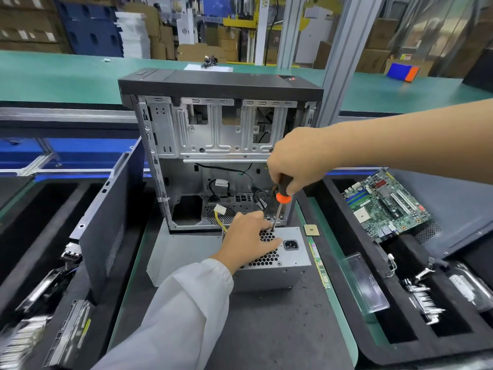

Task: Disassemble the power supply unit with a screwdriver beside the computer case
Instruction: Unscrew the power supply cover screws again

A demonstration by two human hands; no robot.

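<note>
Steadying the boxy metal power supply unit, left hand lies flat; right hand grips the screwdriver.

The left arm wears a long white sleeve of thin, slightly glossy fabric — loose, with soft folds along its length. It ends in a gathered, elasticated cuff at the wrist, and the left hand beyond it is bare. The right forearm is bare too — no sleeve shows on it, and the right hand wears no glove, ring or watch.
</note>
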